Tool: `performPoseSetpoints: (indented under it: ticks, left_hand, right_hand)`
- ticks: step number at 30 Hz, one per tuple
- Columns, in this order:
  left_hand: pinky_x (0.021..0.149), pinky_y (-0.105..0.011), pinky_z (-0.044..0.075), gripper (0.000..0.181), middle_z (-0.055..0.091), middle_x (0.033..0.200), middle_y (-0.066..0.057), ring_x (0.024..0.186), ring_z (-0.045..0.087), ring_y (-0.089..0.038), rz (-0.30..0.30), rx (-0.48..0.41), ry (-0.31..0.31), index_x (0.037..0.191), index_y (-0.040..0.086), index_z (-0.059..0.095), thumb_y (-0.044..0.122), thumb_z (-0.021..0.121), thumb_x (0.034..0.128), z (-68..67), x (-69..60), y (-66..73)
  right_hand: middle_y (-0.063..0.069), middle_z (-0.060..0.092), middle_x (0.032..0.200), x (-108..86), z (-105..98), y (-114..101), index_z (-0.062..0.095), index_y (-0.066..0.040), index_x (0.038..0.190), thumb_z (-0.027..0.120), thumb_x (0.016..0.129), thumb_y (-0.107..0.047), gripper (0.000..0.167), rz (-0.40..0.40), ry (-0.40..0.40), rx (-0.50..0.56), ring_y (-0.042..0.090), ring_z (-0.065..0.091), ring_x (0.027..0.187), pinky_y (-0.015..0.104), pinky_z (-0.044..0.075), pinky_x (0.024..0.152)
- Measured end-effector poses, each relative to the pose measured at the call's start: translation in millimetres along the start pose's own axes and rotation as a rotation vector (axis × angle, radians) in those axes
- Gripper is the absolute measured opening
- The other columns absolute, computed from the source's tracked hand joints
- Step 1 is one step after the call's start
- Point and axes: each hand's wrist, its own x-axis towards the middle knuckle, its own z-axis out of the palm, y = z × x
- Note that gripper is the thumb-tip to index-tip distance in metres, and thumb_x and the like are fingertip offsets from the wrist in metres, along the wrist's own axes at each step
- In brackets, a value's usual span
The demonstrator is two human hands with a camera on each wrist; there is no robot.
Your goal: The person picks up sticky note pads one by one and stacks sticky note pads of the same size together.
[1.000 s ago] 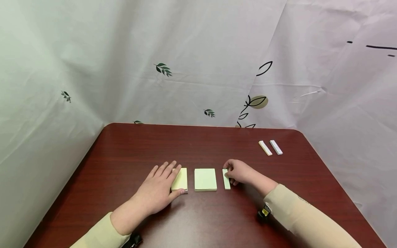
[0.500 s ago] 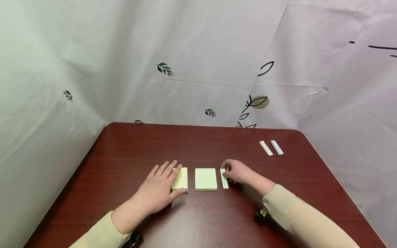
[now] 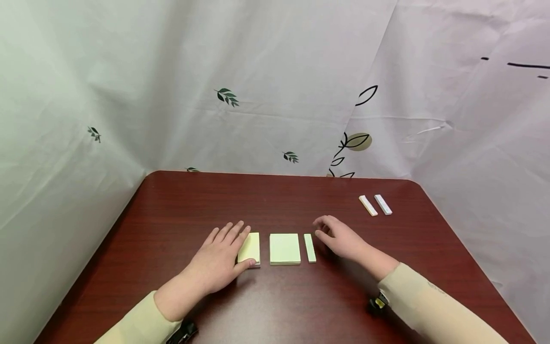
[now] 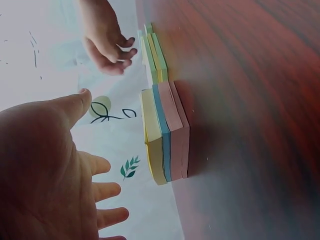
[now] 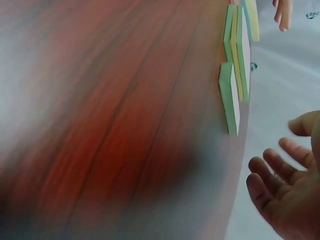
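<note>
A stack of sticky notes (image 4: 165, 135), yellow over blue over pink, stands on the table. My left hand (image 3: 220, 260) is spread over its left part with straight fingers; whether it touches cannot be told. To the right lies a square stack of green sticky notes (image 3: 285, 249) with a yellow layer in its middle (image 5: 236, 50). Just beside that is a narrow green sticky-note pad (image 3: 310, 248). My right hand (image 3: 341, 238) hovers right of the narrow pad, apart from it, fingers loosely bent and holding nothing.
Two narrow pads, one with a yellowish edge (image 3: 368, 205) and one whitish (image 3: 383, 204), lie at the back right of the dark red wooden table (image 3: 258, 200). A pale curtain with leaf prints (image 3: 258, 129) surrounds the table's back and sides.
The narrow green pad has moved slightly left, closer to the square green stack. My right hand has let go of it and drawn back to the right. My left hand has barely moved.
</note>
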Motion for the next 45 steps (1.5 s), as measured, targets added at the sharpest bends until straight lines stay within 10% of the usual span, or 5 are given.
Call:
performPoseSetpoints:
  ticks: [8,21,45]
  left_hand:
    - [0.115,-0.056,0.022,0.080,0.032,0.158,-0.013,0.144,0.030,-0.037,-0.008,0.020,0.006,0.154,0.010,0.035,0.060,0.052,0.0950,-1.0,0.8,-1.9]
    - [0.116,-0.055,0.021,0.080,0.032,0.158,-0.012,0.145,0.029,-0.037,0.018,0.030,-0.010,0.154,0.010,0.035,0.061,0.051,0.0952,1.8,11.0,5.5]
    - [0.107,-0.047,0.038,0.087,0.045,0.151,-0.003,0.137,0.043,-0.027,0.096,0.119,-0.286,0.151,0.013,0.043,0.073,0.051,0.0880,29.4,110.8,87.5]
  right_hand:
    - [0.011,0.051,0.144,-33.0,-25.1,18.9,0.050,-0.007,0.143,0.055,0.102,-0.031,0.048,-0.174,0.108,-0.263,0.032,0.044,0.136,0.054,0.035,0.108]
    - [0.012,0.038,0.155,-58.8,-44.9,37.4,0.039,-0.012,0.152,0.069,0.092,-0.029,0.070,-0.245,0.241,-0.418,0.033,0.028,0.146,0.051,0.024,0.113]
    - [0.010,0.036,0.156,-65.9,-43.7,38.5,0.036,-0.007,0.153,0.060,0.097,-0.036,0.067,-0.212,0.225,-0.412,0.029,0.025,0.147,0.034,0.010,0.120]
